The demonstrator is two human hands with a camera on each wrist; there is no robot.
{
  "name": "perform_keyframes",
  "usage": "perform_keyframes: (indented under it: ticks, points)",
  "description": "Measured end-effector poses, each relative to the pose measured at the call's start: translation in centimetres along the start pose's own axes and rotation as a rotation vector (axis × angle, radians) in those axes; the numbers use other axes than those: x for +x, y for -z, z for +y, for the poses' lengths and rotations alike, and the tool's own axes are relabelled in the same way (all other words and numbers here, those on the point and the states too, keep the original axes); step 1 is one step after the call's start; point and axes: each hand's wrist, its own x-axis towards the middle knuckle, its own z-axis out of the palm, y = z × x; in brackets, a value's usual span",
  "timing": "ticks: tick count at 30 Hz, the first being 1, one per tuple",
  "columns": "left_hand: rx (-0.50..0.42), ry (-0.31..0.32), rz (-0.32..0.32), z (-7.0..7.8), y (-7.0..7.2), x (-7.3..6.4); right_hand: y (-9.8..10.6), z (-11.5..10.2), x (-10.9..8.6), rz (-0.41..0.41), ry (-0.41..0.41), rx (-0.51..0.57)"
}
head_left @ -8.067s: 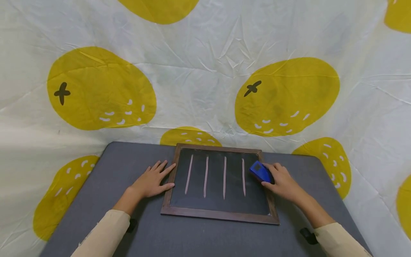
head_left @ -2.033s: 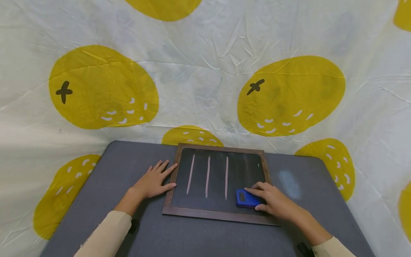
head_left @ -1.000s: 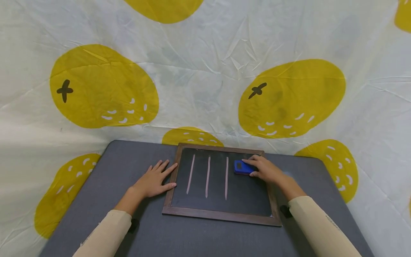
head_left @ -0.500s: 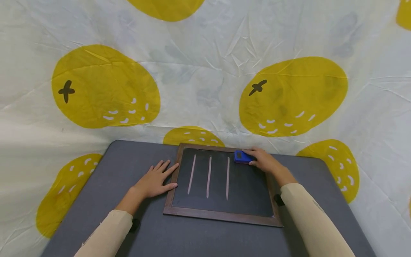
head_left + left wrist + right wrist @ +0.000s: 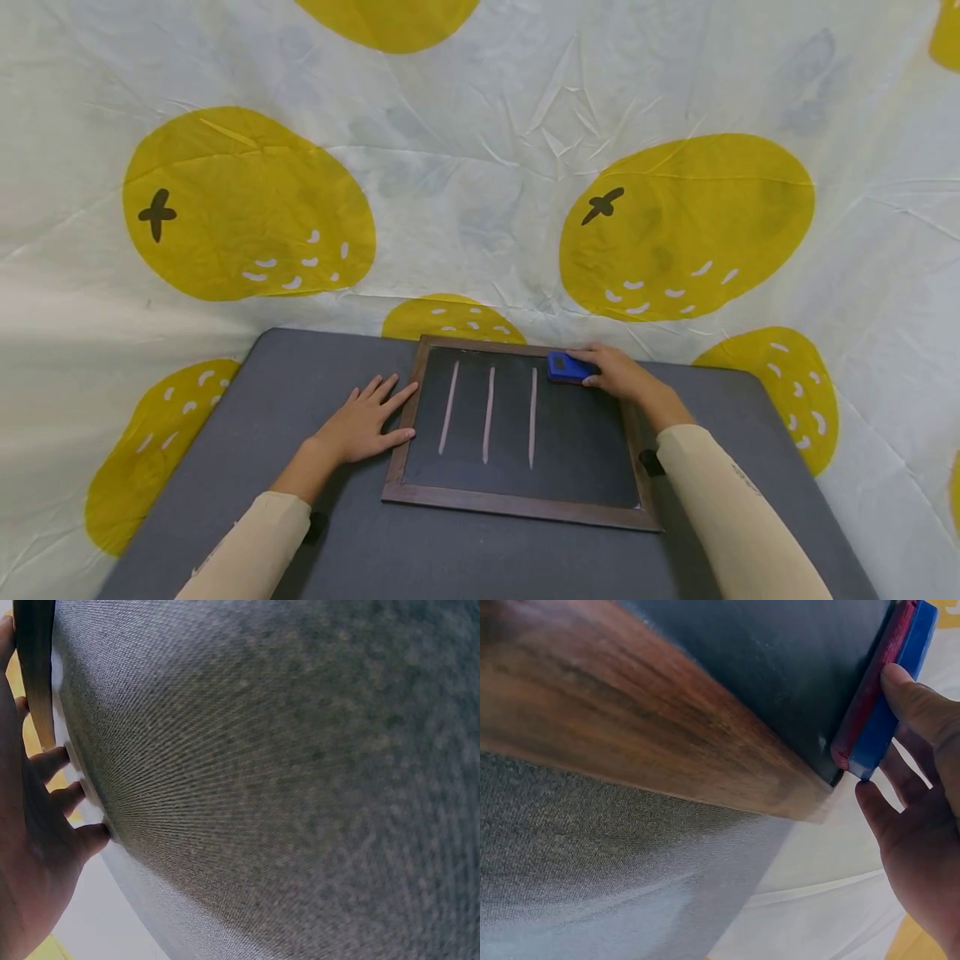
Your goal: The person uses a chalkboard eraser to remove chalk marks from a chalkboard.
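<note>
A chalkboard (image 5: 585, 442) in a brown wooden frame lies on the dark grey table, with three pale pink chalk lines (image 5: 532, 417) on its left and middle part. My right hand (image 5: 618, 373) grips a blue chalkboard eraser (image 5: 566, 367) at the board's upper right, close to the top frame. In the right wrist view the eraser (image 5: 892, 697) shows a reddish felt side against the board, held between thumb and fingers. My left hand (image 5: 363, 425) lies with spread fingers on the table, its thumb and index fingertip touching the board's left frame.
The grey table (image 5: 480, 558) extends around the board. Behind it hangs a white cloth (image 5: 465, 200) with large yellow fruit prints, close to the table's back edge. In the right wrist view a pale chalk smudge (image 5: 630, 926) marks the table cloth right of the board.
The rightmost of the earlier chalk lines is gone. My right hand moved the eraser down, then up to the top frame, staying almost still this last half second. The left hand stays put.
</note>
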Motion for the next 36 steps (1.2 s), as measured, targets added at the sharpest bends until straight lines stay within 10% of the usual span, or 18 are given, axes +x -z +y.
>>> perform_keyframes:
  ticks: [36]
  points:
    - [-0.013, 0.01, -0.001, -0.2, -0.1, 0.1, -2.0, -4.7, -8.5, -0.032, 0.112, -0.049]
